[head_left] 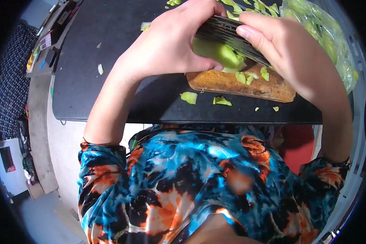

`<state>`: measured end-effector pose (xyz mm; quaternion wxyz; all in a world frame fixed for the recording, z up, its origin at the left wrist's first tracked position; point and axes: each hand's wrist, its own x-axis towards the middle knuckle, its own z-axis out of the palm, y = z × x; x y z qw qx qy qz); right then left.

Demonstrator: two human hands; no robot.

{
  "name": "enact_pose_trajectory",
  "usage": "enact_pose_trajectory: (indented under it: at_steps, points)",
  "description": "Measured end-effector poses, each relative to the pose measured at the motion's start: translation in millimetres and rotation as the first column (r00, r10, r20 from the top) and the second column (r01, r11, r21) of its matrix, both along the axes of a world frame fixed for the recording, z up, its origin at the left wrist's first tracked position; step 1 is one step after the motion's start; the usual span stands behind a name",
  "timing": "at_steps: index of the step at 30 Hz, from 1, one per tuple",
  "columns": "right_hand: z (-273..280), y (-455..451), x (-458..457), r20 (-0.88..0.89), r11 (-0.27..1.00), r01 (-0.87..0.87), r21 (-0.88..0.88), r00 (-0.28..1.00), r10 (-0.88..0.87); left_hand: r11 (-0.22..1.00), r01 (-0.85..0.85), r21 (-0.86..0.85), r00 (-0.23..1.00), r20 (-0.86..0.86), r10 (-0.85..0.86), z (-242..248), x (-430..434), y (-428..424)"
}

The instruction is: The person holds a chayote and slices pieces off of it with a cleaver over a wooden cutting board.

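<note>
My left hand [170, 42] lies around a pale green vegetable [222, 56] on a wooden cutting board [241, 84], its thumb along the near side. The vegetable's kind cannot be told. My right hand [280, 45] grips a dark, wet-looking blade [228, 33], apparently a wide knife, fingers and thumb on either side of it. The blade slants over the vegetable, and the left fingertips are at its far end. Its handle is hidden by my right hand. Cut green pieces [245, 77] rest on the board beside the vegetable.
Green peelings [189, 97] are scattered on the black table [88, 91], in front of the board and beyond the hands. A clear plastic bag [326, 39] with green contents lies at the right. A red stool or chair seat [297, 146] is below the table's edge.
</note>
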<state>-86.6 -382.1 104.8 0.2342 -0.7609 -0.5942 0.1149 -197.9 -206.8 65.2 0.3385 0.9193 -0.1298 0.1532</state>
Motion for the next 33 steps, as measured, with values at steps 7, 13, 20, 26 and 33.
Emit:
enact_pose_trajectory:
  at_steps: [7,13,20,26,33]
  points:
    - [-2.7,-2.2,-6.3,0.159,0.999,0.026,-0.020,0.987,-0.023,0.994,0.026,0.108,0.987,0.158,-0.043,-18.7,9.4,2.4]
    - [-6.8,-0.4,4.1,0.066,0.999,0.001,-0.044,0.998,0.002,0.990,-0.005,0.140,0.979,0.205,-0.024,-23.0,12.4,3.3]
    - [-61.4,-11.8,1.1,0.164,0.990,0.134,0.033,0.977,-0.138,0.961,-0.199,0.192,0.921,0.372,0.116,-67.6,20.3,-1.9]
    - [-54.8,-6.6,-8.0,0.359,0.988,0.149,-0.030,0.924,-0.129,0.979,-0.165,0.121,0.960,0.248,0.131,-68.1,14.5,-1.3]
    - [-59.1,0.9,14.1,0.376,0.990,0.117,0.079,0.916,-0.138,0.977,-0.198,0.078,0.948,0.270,0.170,-63.7,31.1,-4.0]
